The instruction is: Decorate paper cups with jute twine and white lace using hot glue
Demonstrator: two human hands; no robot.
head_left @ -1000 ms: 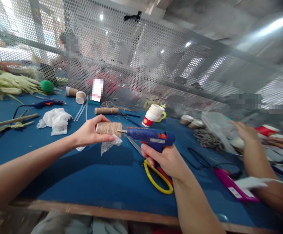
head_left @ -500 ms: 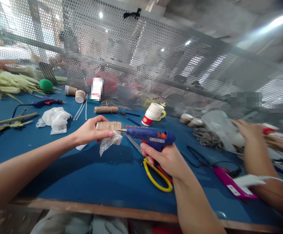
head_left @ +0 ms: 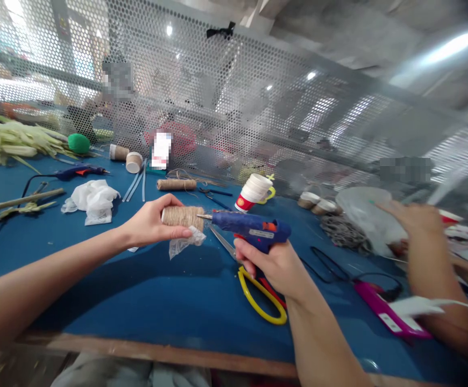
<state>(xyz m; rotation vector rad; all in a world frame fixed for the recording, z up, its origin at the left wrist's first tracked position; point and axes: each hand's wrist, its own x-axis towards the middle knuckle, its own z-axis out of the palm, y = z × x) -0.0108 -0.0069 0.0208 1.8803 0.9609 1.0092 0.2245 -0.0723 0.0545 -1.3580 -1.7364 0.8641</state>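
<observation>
My left hand [head_left: 159, 220] is closed around a twine-wrapped paper cup [head_left: 183, 216] lying on its side in the air over the table. A scrap of white lace [head_left: 186, 243] hangs from the cup's lower edge under my thumb. My right hand [head_left: 268, 260] grips a blue hot glue gun [head_left: 250, 226] by its handle. The gun's metal nozzle points left and meets, or nearly meets, the twine at the cup's right end. Below the gun lie scissors with a yellow handle and a red one [head_left: 262, 301], partly hidden by my right hand.
Stacked paper cups [head_left: 254, 192], a twine roll [head_left: 176, 185] and pliers [head_left: 215, 194] lie beyond my hands. White lace [head_left: 92, 201] and another glue gun [head_left: 80, 171] are at left. At right, a co-worker's hand [head_left: 417, 220] is near a plastic bag [head_left: 365, 215] and a magenta power strip [head_left: 391, 312].
The nozzle stays at the cup's twine, and the lace hangs slightly more bunched. At right, the co-worker's arm has shifted over the plastic bag.
</observation>
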